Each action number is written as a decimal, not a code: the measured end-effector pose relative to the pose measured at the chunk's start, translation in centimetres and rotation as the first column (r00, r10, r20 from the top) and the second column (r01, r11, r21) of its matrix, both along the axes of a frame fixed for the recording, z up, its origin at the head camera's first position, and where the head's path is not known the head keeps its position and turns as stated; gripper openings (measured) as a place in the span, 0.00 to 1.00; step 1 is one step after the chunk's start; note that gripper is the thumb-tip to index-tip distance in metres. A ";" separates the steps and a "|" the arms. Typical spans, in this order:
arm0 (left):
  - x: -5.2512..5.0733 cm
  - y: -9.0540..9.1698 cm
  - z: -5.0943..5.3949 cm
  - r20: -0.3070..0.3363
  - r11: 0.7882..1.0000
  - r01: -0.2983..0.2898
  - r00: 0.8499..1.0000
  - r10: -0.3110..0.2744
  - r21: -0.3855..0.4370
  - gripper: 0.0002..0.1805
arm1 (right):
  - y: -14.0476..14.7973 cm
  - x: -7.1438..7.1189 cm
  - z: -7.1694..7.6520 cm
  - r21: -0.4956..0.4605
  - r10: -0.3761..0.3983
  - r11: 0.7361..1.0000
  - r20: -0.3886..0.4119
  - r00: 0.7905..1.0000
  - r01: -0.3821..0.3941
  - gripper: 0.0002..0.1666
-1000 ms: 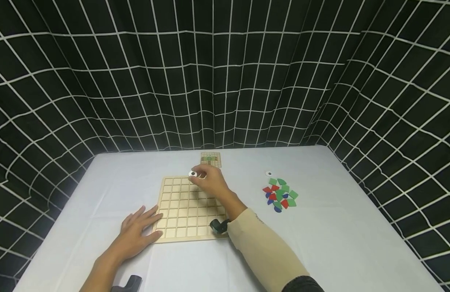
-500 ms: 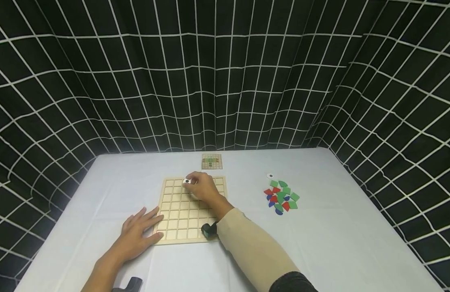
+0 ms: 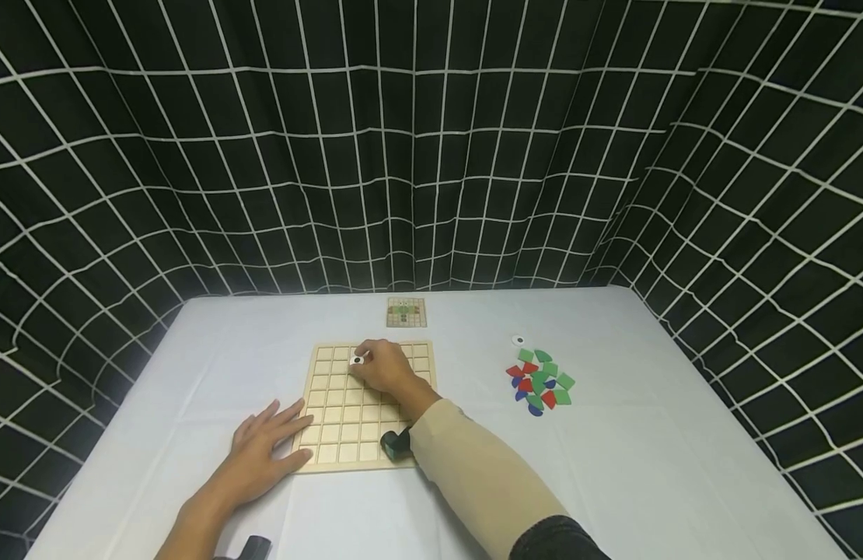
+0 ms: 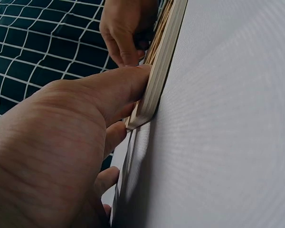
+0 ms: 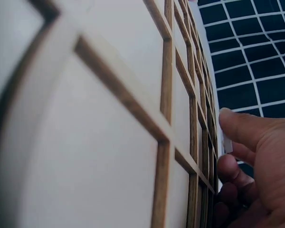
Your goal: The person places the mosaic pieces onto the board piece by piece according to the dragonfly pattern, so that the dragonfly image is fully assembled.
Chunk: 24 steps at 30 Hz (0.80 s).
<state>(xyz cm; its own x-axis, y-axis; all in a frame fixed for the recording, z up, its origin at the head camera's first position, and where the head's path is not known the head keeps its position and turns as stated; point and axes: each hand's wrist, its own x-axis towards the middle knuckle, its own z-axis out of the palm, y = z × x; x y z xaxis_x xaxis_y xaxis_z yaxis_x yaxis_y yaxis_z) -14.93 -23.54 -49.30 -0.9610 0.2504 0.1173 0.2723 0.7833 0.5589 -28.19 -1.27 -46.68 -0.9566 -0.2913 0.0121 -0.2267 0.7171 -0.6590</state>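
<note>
My right hand [image 3: 384, 365] pinches a white disc with a black dot [image 3: 357, 360], like an eye piece, over the upper part of the wooden grid board [image 3: 331, 425]. In the right wrist view the edge of the disc [image 5: 227, 144] shows between thumb and fingers, close to the board's raised ridges. Whether the disc touches the board cannot be told. My left hand [image 3: 262, 446] lies with spread fingers against the board's left edge, its fingertips on the frame. The left wrist view shows the left thumb [image 4: 126, 83] on the board's rim.
Right of the board lies a loose group of flat green, red and blue pieces [image 3: 539, 380]. A second eye disc [image 3: 518, 341] sits just above them. Behind the board is a small patterned card [image 3: 407, 312]. A black-and-white grid curtain [image 3: 417, 155] surrounds the table.
The right hand has moved left and toward me with the eye disc, from the board's far edge to over its upper cells. The left hand stays on the board's edge.
</note>
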 end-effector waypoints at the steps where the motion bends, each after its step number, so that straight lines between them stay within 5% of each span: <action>1: 0.0 0.0 0.0 0.003 1.000 0.001 1.000 -0.001 0.001 0.30 | 0.0 0.0 0.0 0.013 -0.001 1.000 -0.001 1.000 0.001 0.18; 15: 0.2 -0.2 0.0 -0.009 1.000 0.010 1.000 -0.010 0.015 0.29 | 0.0 -0.2 0.2 0.022 0.018 1.000 0.037 0.999 -0.019 0.21; 24: 0.0 0.0 -0.1 -0.023 1.000 0.004 1.000 -0.004 0.006 0.29 | 2.9 0.2 4.0 -0.084 0.048 0.995 -0.015 0.999 -0.049 0.24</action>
<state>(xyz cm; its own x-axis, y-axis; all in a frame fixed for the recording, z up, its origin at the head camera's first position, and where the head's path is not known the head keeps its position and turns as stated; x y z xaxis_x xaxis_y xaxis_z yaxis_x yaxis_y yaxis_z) -14.94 -23.58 -49.40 -0.9570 0.2537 0.1409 0.2885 0.7788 0.5570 -27.99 1.61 -42.64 -0.9408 -0.3349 0.0514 -0.2692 0.6467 -0.7137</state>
